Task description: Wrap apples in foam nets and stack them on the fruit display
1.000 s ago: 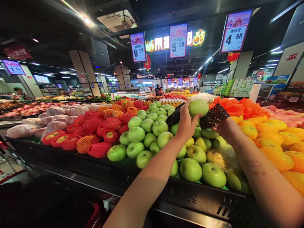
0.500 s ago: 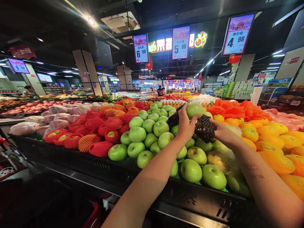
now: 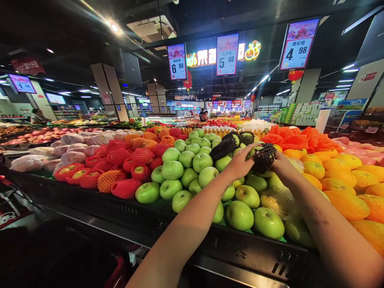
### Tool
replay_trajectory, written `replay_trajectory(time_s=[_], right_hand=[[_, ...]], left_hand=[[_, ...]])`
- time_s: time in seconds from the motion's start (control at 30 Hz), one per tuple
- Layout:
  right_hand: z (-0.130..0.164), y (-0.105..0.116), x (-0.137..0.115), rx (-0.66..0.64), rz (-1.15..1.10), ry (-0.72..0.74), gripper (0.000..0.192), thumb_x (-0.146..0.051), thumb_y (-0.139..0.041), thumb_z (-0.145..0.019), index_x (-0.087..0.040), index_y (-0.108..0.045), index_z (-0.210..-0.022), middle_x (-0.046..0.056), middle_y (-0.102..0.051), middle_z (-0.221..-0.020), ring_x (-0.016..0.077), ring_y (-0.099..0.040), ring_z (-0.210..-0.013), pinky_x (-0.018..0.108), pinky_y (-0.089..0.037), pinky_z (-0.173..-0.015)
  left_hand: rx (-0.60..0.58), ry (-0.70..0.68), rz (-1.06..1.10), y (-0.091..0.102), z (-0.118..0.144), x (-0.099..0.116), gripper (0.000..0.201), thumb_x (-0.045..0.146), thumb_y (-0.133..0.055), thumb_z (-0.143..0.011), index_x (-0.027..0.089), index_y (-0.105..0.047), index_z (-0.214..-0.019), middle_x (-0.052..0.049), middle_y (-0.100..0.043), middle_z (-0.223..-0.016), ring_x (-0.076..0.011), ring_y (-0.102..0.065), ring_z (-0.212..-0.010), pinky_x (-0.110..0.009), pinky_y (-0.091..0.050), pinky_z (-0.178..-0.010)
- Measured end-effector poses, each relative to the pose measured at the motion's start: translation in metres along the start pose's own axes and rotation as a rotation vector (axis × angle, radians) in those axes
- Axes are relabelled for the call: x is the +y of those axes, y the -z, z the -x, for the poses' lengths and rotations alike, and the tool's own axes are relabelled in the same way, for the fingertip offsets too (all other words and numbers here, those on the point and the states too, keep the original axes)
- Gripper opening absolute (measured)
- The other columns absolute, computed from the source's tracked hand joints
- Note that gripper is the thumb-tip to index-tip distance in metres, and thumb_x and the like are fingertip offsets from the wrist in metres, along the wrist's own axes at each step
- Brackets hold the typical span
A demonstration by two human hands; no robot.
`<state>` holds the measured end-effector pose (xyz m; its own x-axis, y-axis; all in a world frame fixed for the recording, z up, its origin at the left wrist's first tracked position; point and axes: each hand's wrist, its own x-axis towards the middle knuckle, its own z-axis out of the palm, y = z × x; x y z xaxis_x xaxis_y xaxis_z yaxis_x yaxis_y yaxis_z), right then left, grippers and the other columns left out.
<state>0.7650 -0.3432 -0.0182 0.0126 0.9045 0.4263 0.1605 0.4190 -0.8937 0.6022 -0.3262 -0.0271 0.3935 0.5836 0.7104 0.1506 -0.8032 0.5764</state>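
Supermarket fruit stand, both hands at the top of the green-apple pile.

One green apple sits between the hands at the pile's back right, half inside a black foam net. The right hand pinches the net's edge, fingers closed on it; the left hand cups the apple's bare side, fingers curled around it. More black nets lie just behind. Loose green apples fill the black display bin, with red-netted apples to the left and oranges to the right, under hanging price signs.
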Motion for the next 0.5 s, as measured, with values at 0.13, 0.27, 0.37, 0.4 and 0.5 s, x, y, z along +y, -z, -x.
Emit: replay_trajectory(time_s=[0.13,0.27,0.37,0.4,0.5], right_hand=[[0.0039,-0.0026,-0.0013,0.022,-0.135,-0.113,0.048,-0.041,-0.080,-0.048,-0.025,-0.068,-0.092,0.002,-0.075,-0.091,0.0243,-0.068,-0.080,0.027,-0.051,-0.052],[0.0039,-0.0034,-0.0039,-0.004,-0.286,-0.172,0.042,-0.043,-0.077,-0.050,-0.027,-0.066,-0.087,0.002,-0.076,-0.087,0.0282,-0.071,-0.085,0.032,-0.057,-0.056],[0.0028,-0.0035,-0.0031,-0.013,-0.322,-0.192,0.037,-0.047,-0.074,-0.056,-0.027,-0.065,-0.086,0.003,-0.076,-0.086,0.0299,-0.072,-0.089,0.035,-0.060,-0.060],[0.0026,-0.0038,-0.0023,-0.019,-0.325,-0.188,0.037,-0.048,-0.073,-0.057,-0.027,-0.065,-0.086,0.003,-0.077,-0.086,0.0297,-0.072,-0.088,0.036,-0.061,-0.061],[0.0021,-0.0056,0.0004,-0.035,-0.325,-0.155,0.039,-0.048,-0.073,-0.059,-0.028,-0.067,-0.092,0.002,-0.077,-0.087,0.0273,-0.073,-0.085,0.034,-0.060,-0.058]], left_hand=[[-0.028,0.000,0.091,0.0032,0.0007,0.0008,0.045,0.024,-0.039,-0.097,0.021,-0.060,-0.137,-0.005,-0.059,-0.147,-0.0221,-0.050,-0.142,-0.038,-0.033,-0.124],[-0.057,0.019,0.109,0.0035,0.0020,0.0038,0.053,0.034,-0.057,-0.092,0.020,-0.052,-0.143,-0.007,-0.055,-0.151,-0.0261,-0.047,-0.143,-0.039,-0.032,-0.124],[-0.032,0.031,0.037,0.0036,0.0039,0.0064,0.067,0.034,-0.075,-0.078,0.023,-0.052,-0.140,-0.008,-0.058,-0.147,-0.0282,-0.054,-0.136,-0.041,-0.037,-0.119],[-0.016,0.039,0.024,0.0038,0.0046,0.0070,0.067,0.035,-0.077,-0.076,0.024,-0.053,-0.137,-0.008,-0.061,-0.143,-0.0276,-0.057,-0.130,-0.041,-0.041,-0.115],[0.033,0.083,0.006,0.0043,0.0060,0.0075,0.062,0.037,-0.081,-0.072,0.024,-0.055,-0.127,-0.006,-0.067,-0.126,-0.0242,-0.065,-0.112,-0.037,-0.050,-0.099]])
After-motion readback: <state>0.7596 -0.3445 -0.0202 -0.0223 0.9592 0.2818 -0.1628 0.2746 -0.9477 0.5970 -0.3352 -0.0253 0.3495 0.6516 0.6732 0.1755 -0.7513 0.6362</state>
